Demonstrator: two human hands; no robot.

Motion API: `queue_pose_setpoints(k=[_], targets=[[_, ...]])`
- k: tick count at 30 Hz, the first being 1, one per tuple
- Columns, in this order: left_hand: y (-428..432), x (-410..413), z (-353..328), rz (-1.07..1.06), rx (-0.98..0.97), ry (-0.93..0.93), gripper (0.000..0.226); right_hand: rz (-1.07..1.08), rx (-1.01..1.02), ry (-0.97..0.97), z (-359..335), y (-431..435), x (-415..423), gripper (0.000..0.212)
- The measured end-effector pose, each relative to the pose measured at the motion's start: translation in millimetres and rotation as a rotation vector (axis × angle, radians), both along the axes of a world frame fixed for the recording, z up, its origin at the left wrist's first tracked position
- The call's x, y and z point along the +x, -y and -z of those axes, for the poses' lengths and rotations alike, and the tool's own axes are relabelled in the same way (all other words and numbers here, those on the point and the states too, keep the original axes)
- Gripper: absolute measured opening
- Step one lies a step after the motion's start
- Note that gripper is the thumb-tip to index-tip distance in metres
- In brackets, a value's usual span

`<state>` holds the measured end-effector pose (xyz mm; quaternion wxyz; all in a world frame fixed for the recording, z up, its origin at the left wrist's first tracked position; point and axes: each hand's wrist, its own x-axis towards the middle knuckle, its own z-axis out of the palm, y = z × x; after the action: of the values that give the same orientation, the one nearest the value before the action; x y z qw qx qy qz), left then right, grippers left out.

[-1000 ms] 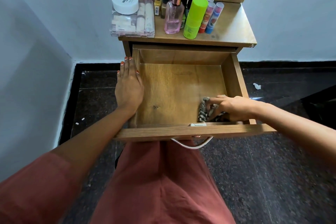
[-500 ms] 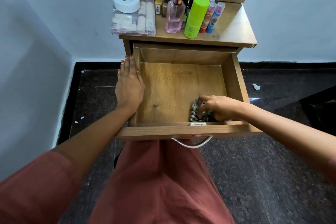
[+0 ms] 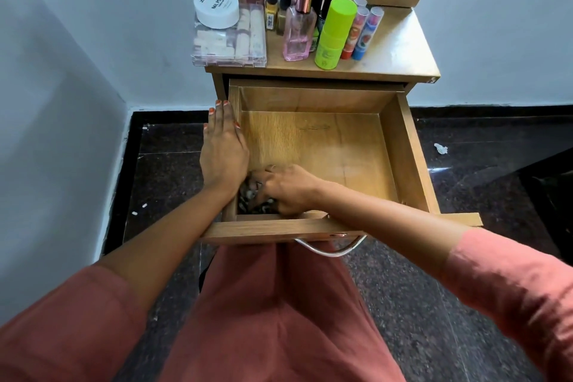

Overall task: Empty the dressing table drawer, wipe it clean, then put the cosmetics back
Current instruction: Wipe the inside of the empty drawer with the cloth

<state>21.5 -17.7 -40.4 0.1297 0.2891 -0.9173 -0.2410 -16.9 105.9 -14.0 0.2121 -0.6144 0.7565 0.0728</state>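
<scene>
Cloth gripped by right hand, fingers curled, in drawer corner; left hand flat on its wall

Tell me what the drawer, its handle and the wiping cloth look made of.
Drawer: matt wood-grain board, possibly laminate; grain lines show. Handle: polished metal, judging by its bright reflections. Cloth: soft fabric, dark-and-light patterned, bunched in the right hand.

drawer rear, right: free | front-left: cloth | tabletop left: bottles
</scene>
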Motion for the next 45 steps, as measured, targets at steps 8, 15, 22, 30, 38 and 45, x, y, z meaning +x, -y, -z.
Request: queue_pose_setpoints(k=[8,15,22,30,38,45], targets=[[-1.6,1.0,-0.6,-0.002,0.012,-0.012,0.047,-0.053,-0.015,-0.033,6.8,1.1,-9.7,0.044],[-1.8,1.2,-1.5,0.002,0.009,0.002,0.047,0.04,-0.053,-0.016,11.4,21.9,-50.8,0.03],[-0.2,0.5,-0.2,0.002,0.005,-0.014,0.048,0.302,-0.217,-0.137,20.3,46.5,-71.7,0.04],[0.0,0.9,0.6,0.0,-0.005,0.003,0.048,0.382,-0.255,-0.129,39.2,36.3,-70.1,0.045],[0.5,1.7,-0.8,0.008,0.004,0.007,0.047,0.578,-0.206,-0.111,35.5,-45.8,-107.2,0.044],[-0.5,1.7,0.5,0.003,0.016,0.001,0.048,0.771,-0.141,-0.132,23.2,-88.3,-127.9,0.047]])
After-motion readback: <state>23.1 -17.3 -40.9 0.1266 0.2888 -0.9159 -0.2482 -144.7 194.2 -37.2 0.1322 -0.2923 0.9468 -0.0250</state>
